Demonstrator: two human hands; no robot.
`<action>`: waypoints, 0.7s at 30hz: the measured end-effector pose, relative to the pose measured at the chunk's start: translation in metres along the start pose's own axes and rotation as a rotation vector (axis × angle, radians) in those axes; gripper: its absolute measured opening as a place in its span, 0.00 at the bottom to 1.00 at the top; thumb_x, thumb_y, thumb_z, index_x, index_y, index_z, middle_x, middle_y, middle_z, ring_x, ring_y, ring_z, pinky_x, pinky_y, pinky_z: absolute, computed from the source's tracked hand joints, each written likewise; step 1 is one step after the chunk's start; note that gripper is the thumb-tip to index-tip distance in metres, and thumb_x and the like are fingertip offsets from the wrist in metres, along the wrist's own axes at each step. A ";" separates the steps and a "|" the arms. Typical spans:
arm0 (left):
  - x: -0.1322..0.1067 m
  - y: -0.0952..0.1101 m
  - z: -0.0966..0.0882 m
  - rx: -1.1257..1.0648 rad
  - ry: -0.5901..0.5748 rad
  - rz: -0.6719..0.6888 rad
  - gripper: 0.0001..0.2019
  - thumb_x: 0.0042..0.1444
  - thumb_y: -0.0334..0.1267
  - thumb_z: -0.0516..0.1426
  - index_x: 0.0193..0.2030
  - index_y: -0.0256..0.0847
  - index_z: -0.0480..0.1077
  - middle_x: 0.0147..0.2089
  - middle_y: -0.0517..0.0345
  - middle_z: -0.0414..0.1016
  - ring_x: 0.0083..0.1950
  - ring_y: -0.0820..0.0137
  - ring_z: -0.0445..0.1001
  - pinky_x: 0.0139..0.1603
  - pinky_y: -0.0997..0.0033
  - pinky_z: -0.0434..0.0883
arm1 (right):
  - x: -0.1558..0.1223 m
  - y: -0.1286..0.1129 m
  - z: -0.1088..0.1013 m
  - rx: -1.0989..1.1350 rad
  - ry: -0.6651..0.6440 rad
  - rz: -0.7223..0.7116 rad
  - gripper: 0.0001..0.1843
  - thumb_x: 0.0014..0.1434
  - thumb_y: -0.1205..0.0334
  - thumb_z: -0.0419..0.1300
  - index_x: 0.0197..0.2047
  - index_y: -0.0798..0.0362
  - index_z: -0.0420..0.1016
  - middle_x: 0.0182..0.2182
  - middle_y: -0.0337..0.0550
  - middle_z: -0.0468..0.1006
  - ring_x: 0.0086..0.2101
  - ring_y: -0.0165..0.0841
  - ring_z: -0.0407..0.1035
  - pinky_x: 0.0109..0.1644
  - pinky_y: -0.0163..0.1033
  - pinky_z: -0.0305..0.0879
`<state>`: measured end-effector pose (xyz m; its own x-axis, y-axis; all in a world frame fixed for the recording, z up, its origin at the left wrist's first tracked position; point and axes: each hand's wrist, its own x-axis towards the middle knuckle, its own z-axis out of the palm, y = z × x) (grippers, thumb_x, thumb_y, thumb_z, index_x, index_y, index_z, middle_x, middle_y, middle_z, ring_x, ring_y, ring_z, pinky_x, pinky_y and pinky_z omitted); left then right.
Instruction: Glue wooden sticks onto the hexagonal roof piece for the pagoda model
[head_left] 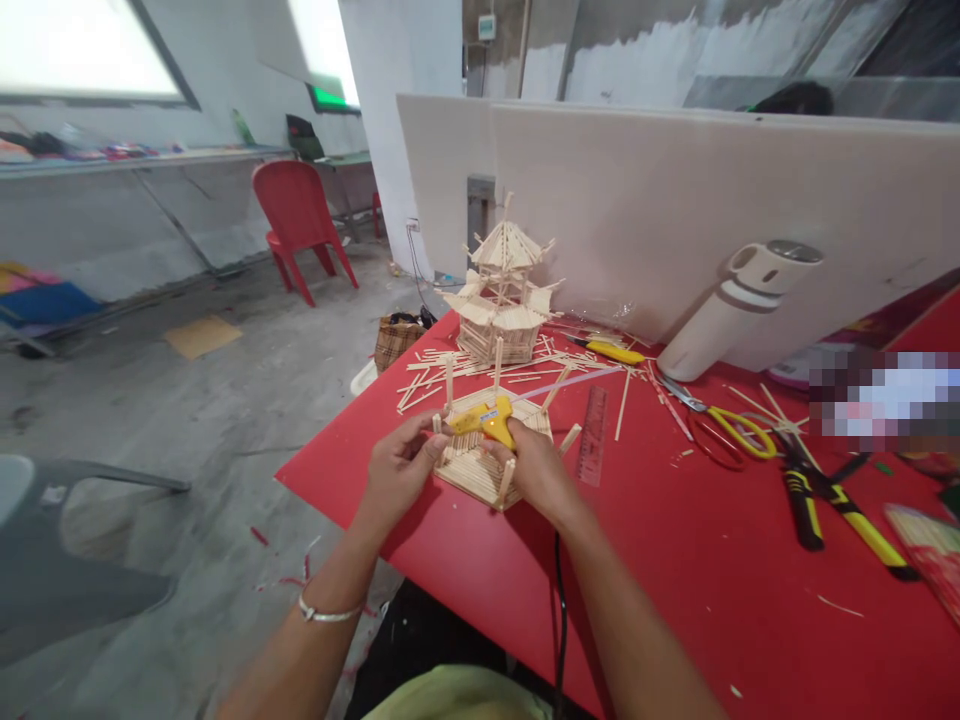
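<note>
My right hand [534, 468] is wrapped round the handle of a yellow glue gun [491, 420], whose nozzle points left. A pale glue stick [574, 380] runs out of its back. Below it lies a polygonal base of wooden sticks [472, 473] with short posts standing along its rim. At the left edge, my left hand [405, 462] pinches one of these short wooden posts [437, 424] close to the nozzle. The fingertips partly hide the contact there. Behind the base stands a tiered pagoda model of sticks [504, 290].
Loose sticks [431, 375] lie round the pagoda. On the red table [637, 600] are a pink ruler [592, 436], yellow cutter [615, 351], scissors [739, 430], black-yellow pliers [847, 510] and a white thermos [724, 315]. The gun's cord [561, 610] hangs over the front edge.
</note>
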<state>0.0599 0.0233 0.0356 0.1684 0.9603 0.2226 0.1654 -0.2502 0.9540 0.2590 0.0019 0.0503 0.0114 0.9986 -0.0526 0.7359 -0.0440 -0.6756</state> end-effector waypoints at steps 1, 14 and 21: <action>0.002 0.002 0.001 0.004 0.000 0.006 0.18 0.59 0.49 0.58 0.49 0.39 0.74 0.33 0.58 0.76 0.22 0.77 0.64 0.24 0.75 0.64 | -0.001 0.000 -0.001 -0.008 0.001 -0.006 0.11 0.64 0.56 0.57 0.44 0.54 0.72 0.38 0.49 0.80 0.37 0.38 0.73 0.35 0.35 0.56; 0.001 -0.003 0.000 0.323 0.003 0.100 0.17 0.67 0.46 0.46 0.32 0.41 0.66 0.24 0.64 0.66 0.26 0.73 0.66 0.30 0.74 0.63 | -0.005 -0.002 -0.009 -0.085 -0.083 -0.013 0.12 0.65 0.55 0.56 0.44 0.55 0.72 0.37 0.51 0.81 0.37 0.40 0.74 0.34 0.36 0.55; 0.000 -0.006 -0.002 0.321 -0.005 0.105 0.17 0.68 0.46 0.46 0.32 0.41 0.66 0.26 0.61 0.68 0.28 0.72 0.68 0.31 0.74 0.64 | -0.010 -0.005 -0.013 -0.111 -0.121 -0.009 0.12 0.64 0.55 0.56 0.45 0.54 0.72 0.40 0.53 0.81 0.40 0.41 0.74 0.37 0.36 0.57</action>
<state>0.0569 0.0246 0.0302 0.2056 0.9269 0.3141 0.4443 -0.3744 0.8139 0.2642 -0.0073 0.0637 -0.0722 0.9876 -0.1395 0.8062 -0.0245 -0.5912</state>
